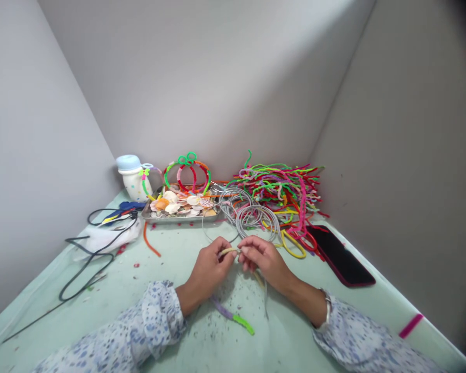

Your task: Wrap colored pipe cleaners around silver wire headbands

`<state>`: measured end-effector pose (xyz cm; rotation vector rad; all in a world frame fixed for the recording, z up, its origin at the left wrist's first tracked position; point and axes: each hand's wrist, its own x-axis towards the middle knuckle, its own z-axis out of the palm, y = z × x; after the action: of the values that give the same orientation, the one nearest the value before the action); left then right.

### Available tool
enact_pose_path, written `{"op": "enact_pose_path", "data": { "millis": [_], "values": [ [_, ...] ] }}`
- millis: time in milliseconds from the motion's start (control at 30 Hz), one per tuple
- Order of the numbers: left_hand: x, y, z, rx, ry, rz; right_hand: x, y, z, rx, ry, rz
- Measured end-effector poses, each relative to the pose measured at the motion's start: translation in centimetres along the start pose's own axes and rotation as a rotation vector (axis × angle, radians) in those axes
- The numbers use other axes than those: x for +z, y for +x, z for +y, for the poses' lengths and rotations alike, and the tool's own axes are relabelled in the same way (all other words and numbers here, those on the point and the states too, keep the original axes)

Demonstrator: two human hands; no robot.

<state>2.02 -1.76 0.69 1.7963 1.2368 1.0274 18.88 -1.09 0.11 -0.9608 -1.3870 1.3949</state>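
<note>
My left hand (212, 267) is closed on a wire wrapped in pipe cleaner (228, 251), cream-coloured where it shows between my hands. Below that hand hangs a purple and bright green end (243, 324), apparently of the same wrapped wire. Thumb and fingers of my right hand (266, 261) pinch the cream pipe cleaner where it meets the wire. A bare grey wire tail (266, 303) and a loose cream strip (258, 280) stick out under my right hand. My fingers hide part of the join.
Behind my hands lie grey wire coils (258, 223), a metal tray (182, 219) of seashells with wrapped rings, and a pipe cleaner heap (281, 186). A white bottle (136, 184), black cable (73, 285) and plastic bag (108, 237) are left. A phone (344, 259) lies right.
</note>
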Motion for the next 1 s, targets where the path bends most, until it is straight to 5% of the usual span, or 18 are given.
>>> {"op": "enact_pose_path", "data": {
  "millis": [400, 700, 1000],
  "values": [
    [0.1, -1.7, 1.2, -0.021, -0.289, -0.017, 0.4, -2.1, -0.6, -0.132, -0.019, 0.048],
    [0.3, -2.0, 1.4, -0.133, -0.542, -0.159, 0.1, -2.5, -0.9, 0.013, 0.214, -0.025],
    [0.7, -1.8, 0.8, -0.259, -0.733, -0.278, 0.2, -2.1, 0.0, 0.035, 0.165, 0.115]
  ]
}}
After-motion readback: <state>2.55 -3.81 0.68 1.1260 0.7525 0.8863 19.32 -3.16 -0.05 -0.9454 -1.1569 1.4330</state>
